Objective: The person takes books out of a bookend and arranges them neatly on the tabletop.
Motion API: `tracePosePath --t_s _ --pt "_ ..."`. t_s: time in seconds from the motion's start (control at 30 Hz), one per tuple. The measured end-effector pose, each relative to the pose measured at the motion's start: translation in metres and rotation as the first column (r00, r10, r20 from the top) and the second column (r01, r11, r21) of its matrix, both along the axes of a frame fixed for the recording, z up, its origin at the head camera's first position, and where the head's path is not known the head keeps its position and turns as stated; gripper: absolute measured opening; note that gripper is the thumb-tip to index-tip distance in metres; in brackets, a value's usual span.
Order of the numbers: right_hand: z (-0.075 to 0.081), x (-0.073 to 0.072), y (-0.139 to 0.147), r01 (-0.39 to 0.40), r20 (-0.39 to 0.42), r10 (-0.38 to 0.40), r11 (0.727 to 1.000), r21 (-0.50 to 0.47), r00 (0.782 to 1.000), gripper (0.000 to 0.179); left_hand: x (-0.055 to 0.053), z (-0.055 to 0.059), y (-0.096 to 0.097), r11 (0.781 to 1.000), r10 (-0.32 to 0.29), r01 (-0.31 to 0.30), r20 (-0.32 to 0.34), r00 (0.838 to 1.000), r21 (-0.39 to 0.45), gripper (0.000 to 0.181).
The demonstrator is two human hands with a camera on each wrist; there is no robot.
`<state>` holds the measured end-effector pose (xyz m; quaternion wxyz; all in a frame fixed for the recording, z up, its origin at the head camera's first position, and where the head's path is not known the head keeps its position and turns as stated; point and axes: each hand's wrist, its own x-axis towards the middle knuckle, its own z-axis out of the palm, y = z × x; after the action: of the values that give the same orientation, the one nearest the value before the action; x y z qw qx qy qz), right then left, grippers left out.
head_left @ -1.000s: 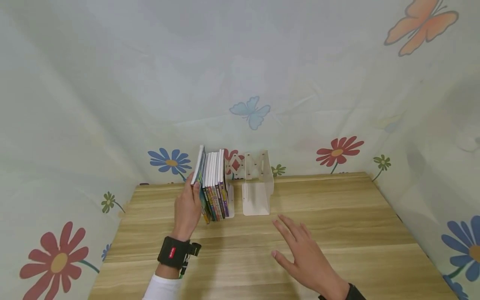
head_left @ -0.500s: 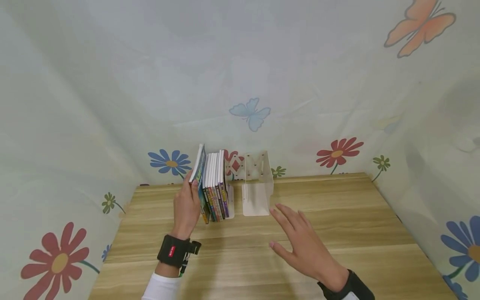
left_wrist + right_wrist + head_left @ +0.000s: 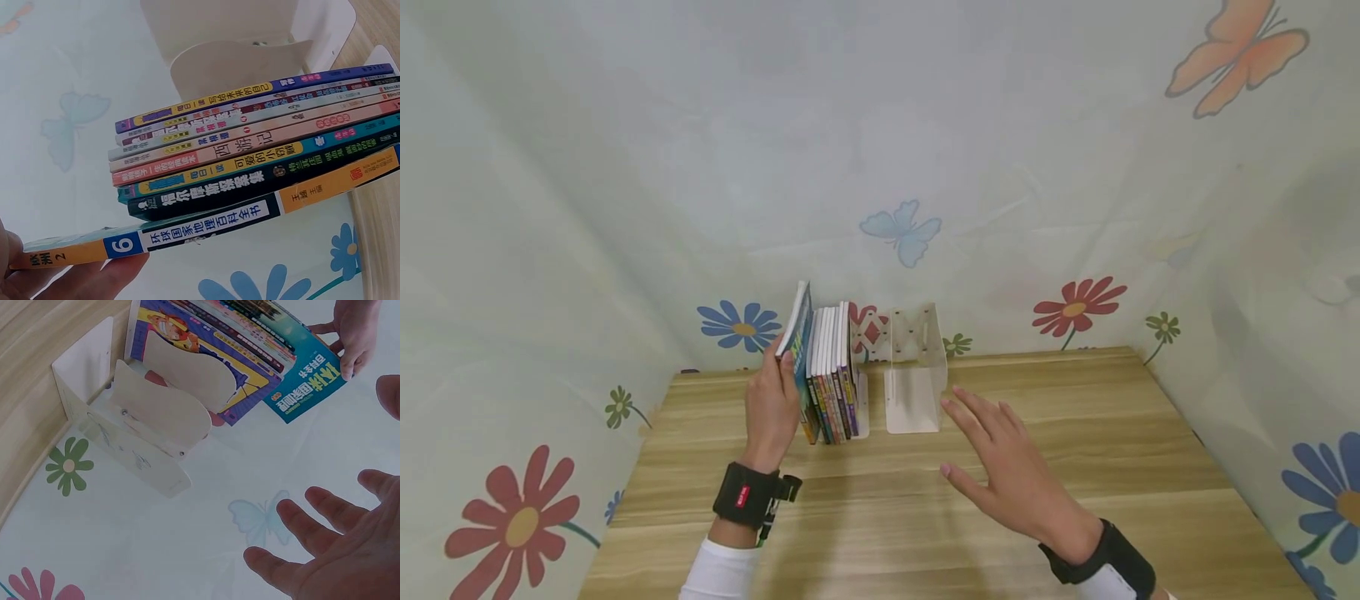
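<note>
My left hand (image 3: pixel 771 412) pinches the top edge of a teal book (image 3: pixel 309 381) at the left end of a row. In the left wrist view that book (image 3: pixel 212 222) shows an orange, blue and white spine and tilts away from its neighbours. Several thinner books (image 3: pixel 830 367) stand upright side by side, white page edges up. They lean against a white expandable metal bookend (image 3: pixel 913 400). My right hand (image 3: pixel 1015 475) hovers to the right with fingers spread, touching nothing; in the right wrist view its fingers (image 3: pixel 312 528) are extended.
The wooden table (image 3: pixel 1075 417) meets a flower-printed cloth wall (image 3: pixel 1000 167) behind the bookend. Cloth also rises at both sides. The bookend's right part (image 3: pixel 137 450) has no books against it.
My left hand has lifted the teal book's top slightly up and to the left. My right hand has drifted a little up, away from me.
</note>
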<state>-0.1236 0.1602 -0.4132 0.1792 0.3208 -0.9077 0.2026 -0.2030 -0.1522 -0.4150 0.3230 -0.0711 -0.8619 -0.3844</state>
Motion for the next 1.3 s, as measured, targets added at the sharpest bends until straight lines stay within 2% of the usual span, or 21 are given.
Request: tracePosePath --t_s 0.33,0.73,1.0,1.3 --pt "0.012 -0.007 -0.001 -0.028 -0.047 0.028 1.000 0.005 0.999 0.074 -0.002 0.007 0.000 1.000 0.022 -0.022 -0.056 0.998 0.005 0.040" --pt "0.033 -0.018 -0.003 -0.078 -0.069 0.078 0.997 0.004 0.995 0.076 0.000 0.022 -0.002 0.999 0.034 -0.031 -0.106 0.994 0.029 0.038" --pt "0.043 -0.025 -0.002 -0.106 -0.049 0.105 0.994 -0.024 0.993 0.076 0.003 0.036 -0.002 0.998 0.046 -0.039 -0.154 0.987 0.054 0.039" --pt "0.052 -0.031 -0.002 -0.125 -0.061 0.122 0.991 -0.043 0.991 0.075 0.005 0.051 -0.003 0.996 0.044 -0.027 -0.192 0.980 0.088 0.037"
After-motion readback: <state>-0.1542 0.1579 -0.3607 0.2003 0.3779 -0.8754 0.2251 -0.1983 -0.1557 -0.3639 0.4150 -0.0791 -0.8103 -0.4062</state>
